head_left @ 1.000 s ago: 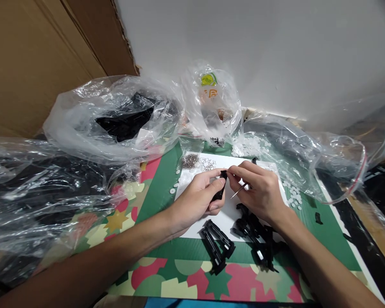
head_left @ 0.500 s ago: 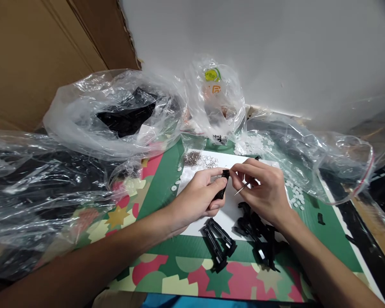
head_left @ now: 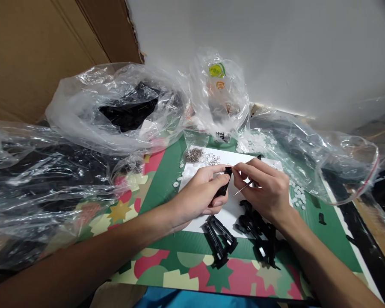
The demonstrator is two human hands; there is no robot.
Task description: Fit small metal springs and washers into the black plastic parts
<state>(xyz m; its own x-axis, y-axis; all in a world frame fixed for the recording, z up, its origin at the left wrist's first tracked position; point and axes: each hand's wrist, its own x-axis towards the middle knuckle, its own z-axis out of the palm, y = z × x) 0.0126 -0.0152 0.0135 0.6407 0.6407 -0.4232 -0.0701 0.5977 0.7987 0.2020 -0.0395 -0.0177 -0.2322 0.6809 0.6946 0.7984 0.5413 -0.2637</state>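
**Hands working a small black part over the white sheet**

Hands are meeting at the middle of the bench, above a white sheet (head_left: 234, 211) that is lying on a green patterned mat (head_left: 167, 179). The left hand (head_left: 200, 194) is closing round a small black plastic part (head_left: 225, 184), gripping it between thumb and fingers with its upper end sticking out. The right hand (head_left: 268, 190) is pinching at that upper end with thumb and forefinger, and is also carrying a thin metal pin (head_left: 244, 188) that is slanting down and left from under its fingers. Both hands are held narrow, fingertips almost touching each other at the part.

Near the hands, black clips (head_left: 220, 239) are lying side by side at the near edge of the sheet, and a loose heap of more black pieces (head_left: 259, 233) is sitting just right of them, under the right wrist. Small metal springs (head_left: 200, 156) are lying in a pile at the far edge of the sheet. White discs (head_left: 295, 194) are scattering across the mat to the right. Clear plastic bags are crowding the far and left sides: a large bag (head_left: 115, 111) is holding dark parts, and a small bag with a green label (head_left: 220, 96) is standing behind the sheet. Cardboard (head_left: 51, 47) is leaning at the far left.
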